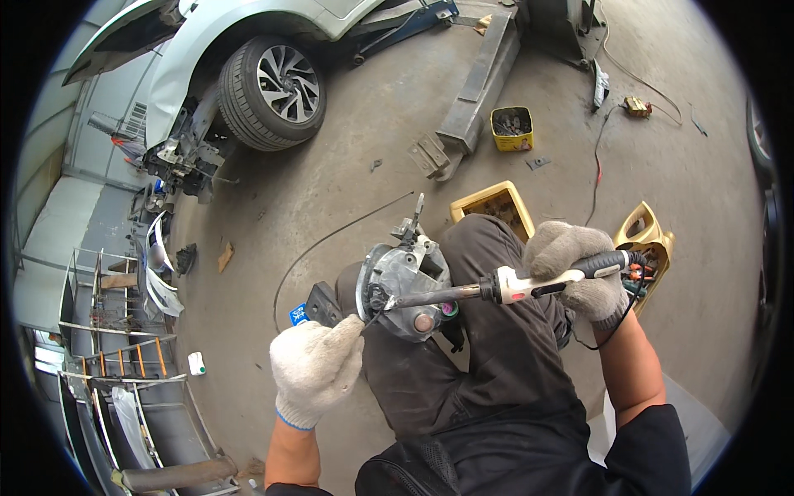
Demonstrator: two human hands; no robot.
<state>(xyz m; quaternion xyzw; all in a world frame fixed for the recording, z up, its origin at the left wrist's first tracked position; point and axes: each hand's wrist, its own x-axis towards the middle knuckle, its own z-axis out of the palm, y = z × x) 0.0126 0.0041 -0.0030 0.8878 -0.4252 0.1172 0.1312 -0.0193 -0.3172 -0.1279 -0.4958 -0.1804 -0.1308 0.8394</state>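
A grey car lamp housing point(413, 269) rests on my lap, against my knees. My right hand point(575, 269), in a grey-beige work glove, is closed round the white and black handle of a soldering iron point(517, 285). Its metal barrel points left, with the tip at the housing's left side. My left hand point(317, 366), in a pale knit glove, pinches a thin dark rod point(371, 321) whose end meets the housing close to the iron's tip. A long thin dark strand point(318, 245) curves away beyond this hand; it looks like the same rod, but the glove hides the join.
A yellow cut-open container point(504, 192) and a yellow jug with tools point(649, 236) stand beyond my knees. Farther off are a yellow tin of small parts point(513, 142), a lift arm point(480, 91) and a car wheel point(273, 93). Metal racks point(124, 372) line the left.
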